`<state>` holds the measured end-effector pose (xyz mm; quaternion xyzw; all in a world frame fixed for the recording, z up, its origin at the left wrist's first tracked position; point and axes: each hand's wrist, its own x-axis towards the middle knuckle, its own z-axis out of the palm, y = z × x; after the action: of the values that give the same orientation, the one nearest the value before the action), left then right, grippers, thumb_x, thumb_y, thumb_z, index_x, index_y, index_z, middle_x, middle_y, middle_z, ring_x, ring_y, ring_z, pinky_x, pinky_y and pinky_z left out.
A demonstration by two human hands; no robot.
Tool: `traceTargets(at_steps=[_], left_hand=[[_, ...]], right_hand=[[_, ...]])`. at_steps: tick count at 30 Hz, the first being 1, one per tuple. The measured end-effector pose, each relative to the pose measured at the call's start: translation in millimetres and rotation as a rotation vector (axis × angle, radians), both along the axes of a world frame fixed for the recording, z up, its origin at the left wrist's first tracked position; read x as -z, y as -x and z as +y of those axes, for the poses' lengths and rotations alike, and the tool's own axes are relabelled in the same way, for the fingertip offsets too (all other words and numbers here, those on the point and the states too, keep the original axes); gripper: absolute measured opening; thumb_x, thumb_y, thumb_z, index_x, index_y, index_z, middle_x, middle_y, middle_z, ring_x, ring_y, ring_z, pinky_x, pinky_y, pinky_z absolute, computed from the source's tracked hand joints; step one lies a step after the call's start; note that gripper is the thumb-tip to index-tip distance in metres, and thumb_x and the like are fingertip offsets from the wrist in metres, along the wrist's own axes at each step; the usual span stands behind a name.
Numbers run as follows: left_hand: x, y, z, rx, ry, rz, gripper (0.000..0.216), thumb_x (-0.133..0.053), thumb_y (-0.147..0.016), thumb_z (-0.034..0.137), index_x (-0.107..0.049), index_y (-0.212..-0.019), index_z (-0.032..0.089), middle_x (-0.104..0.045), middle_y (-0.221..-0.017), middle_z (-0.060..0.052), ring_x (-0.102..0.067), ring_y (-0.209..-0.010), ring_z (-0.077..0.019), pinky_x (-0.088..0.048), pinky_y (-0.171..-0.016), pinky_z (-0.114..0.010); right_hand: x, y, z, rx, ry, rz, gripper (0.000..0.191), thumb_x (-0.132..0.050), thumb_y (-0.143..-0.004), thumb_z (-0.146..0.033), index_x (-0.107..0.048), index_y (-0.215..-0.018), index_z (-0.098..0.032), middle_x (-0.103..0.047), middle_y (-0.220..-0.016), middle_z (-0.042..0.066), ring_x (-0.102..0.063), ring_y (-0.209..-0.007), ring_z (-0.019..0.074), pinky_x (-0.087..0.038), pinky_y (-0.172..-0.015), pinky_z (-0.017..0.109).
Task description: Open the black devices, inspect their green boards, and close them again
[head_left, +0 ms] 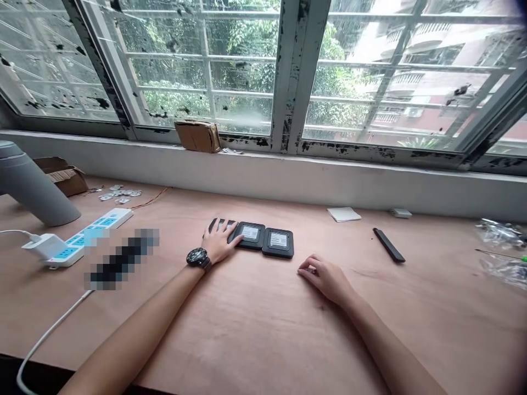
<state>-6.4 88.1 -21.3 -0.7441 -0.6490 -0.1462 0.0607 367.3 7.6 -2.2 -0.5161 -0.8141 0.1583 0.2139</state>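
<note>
Three flat black square cases with pale labels lie side by side on the wooden table. My left hand (219, 241), a black watch on its wrist, rests with spread fingers on the leftmost case (224, 224) and partly covers it. Its thumb reaches the edge of the middle case (250, 234). The right case (278, 242) lies untouched beside it. To the right and nearer to me, my right hand (323, 274) is low over the tabletop with fingers curled in a pinch. Something small and dark shows at the fingertips, too little to name.
A black utility knife-like bar (388, 245) and a white paper pad (343, 214) lie to the right, clear plastic bags (504, 233) at the far right. On the left are a white power strip (93, 233), a grey cylinder (35, 186) and a blurred-out dark object (121, 263).
</note>
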Motion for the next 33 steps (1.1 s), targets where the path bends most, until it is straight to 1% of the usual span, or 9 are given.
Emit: traceTargets(at_steps=[9,12,14,16,18,20,23,28,33], left_hand=[[1.3,-16.1,-1.4,0.025,0.002,-0.020,0.067,-0.034,-0.098,0.071,-0.039,-0.155,0.037,-0.033,-0.164,-0.006,-0.022,-0.151,-0.0401,-0.021,-0.116,-0.063],[-3.1,-25.7,-4.8,0.060,-0.028,-0.017,0.068,-0.034,-0.097,0.072,-0.044,-0.152,0.034,-0.038,-0.161,-0.008,-0.025,-0.150,-0.0421,-0.014,-0.117,-0.068],[-7.2,-38.8,-8.2,0.116,-0.099,-0.006,0.068,-0.035,-0.098,0.071,-0.048,-0.150,0.029,-0.044,-0.157,-0.009,-0.027,-0.149,-0.0423,-0.006,-0.119,-0.068],[-10.7,-58.4,-11.6,0.195,-0.178,-0.007,0.068,-0.037,-0.098,0.069,-0.050,-0.149,0.026,-0.047,-0.156,-0.009,-0.028,-0.149,-0.0403,-0.004,-0.121,-0.065],[-12.0,-82.2,-14.4,0.292,-0.215,-0.026,0.068,-0.038,-0.098,0.068,-0.050,-0.149,0.025,-0.049,-0.154,-0.009,-0.032,-0.148,-0.0379,-0.010,-0.123,-0.060],[-11.0,-104.8,-16.4,0.372,-0.226,-0.042,0.069,-0.042,-0.097,0.070,-0.052,-0.147,0.022,-0.053,-0.151,-0.010,-0.035,-0.146,-0.0375,-0.014,-0.123,-0.059],[-8.5,-126.3,-19.1,0.431,-0.228,-0.059,0.069,-0.046,-0.096,0.069,-0.059,-0.140,0.016,-0.058,-0.145,-0.013,-0.040,-0.143,-0.0372,-0.017,-0.123,-0.057],[-10.1,-128.7,-37.8,0.496,-0.237,-0.071,0.066,-0.050,-0.096,0.064,-0.063,-0.133,0.011,-0.063,-0.139,-0.016,-0.039,-0.144,-0.0363,-0.017,-0.125,-0.055],[-13.4,-108.0,-87.4,0.613,-0.226,-0.082,0.073,-0.055,-0.092,0.069,-0.062,-0.133,0.009,-0.063,-0.138,-0.017,-0.044,-0.142,-0.0365,-0.023,-0.124,-0.056]], right_hand=[[1.9,-1.9,1.3,-0.001,0.010,0.017,0.022,-0.058,-0.095,-0.044,-0.073,-0.092,-0.029,-0.070,-0.104,0.002,-0.068,-0.085,0.0189,-0.051,-0.076,0.031],[1.2,-1.8,0.1,-0.006,0.006,0.020,0.022,-0.057,-0.096,-0.044,-0.073,-0.091,-0.029,-0.071,-0.105,0.002,-0.068,-0.086,0.0191,-0.051,-0.076,0.031],[0.8,-1.4,-0.7,-0.014,-0.001,0.024,0.023,-0.056,-0.096,-0.044,-0.072,-0.091,-0.029,-0.071,-0.106,0.002,-0.068,-0.085,0.0188,-0.051,-0.076,0.031],[1.7,-1.2,-0.6,-0.014,-0.014,0.020,0.023,-0.056,-0.097,-0.044,-0.072,-0.091,-0.029,-0.071,-0.106,0.001,-0.068,-0.085,0.0187,-0.050,-0.075,0.030],[4.1,-2.0,0.9,0.021,-0.036,-0.002,0.024,-0.056,-0.096,-0.046,-0.072,-0.090,-0.029,-0.072,-0.104,0.001,-0.068,-0.083,0.0188,-0.049,-0.073,0.030],[7.1,-4.5,3.6,0.088,-0.061,-0.033,0.025,-0.056,-0.096,-0.047,-0.071,-0.089,-0.029,-0.072,-0.103,0.000,-0.069,-0.080,0.0188,-0.048,-0.069,0.030],[10.1,-12.3,8.1,0.194,-0.088,-0.063,0.024,-0.056,-0.096,-0.047,-0.070,-0.087,-0.029,-0.073,-0.102,0.000,-0.069,-0.076,0.0187,-0.045,-0.063,0.030],[9.4,-25.4,12.3,0.307,-0.115,-0.079,0.025,-0.056,-0.096,-0.047,-0.070,-0.088,-0.028,-0.073,-0.103,0.001,-0.069,-0.078,0.0200,-0.041,-0.059,0.030],[9.0,-25.5,12.4,0.316,-0.099,-0.098,0.024,-0.057,-0.096,-0.046,-0.071,-0.089,-0.028,-0.073,-0.102,0.001,-0.069,-0.079,0.0196,-0.041,-0.060,0.030]])
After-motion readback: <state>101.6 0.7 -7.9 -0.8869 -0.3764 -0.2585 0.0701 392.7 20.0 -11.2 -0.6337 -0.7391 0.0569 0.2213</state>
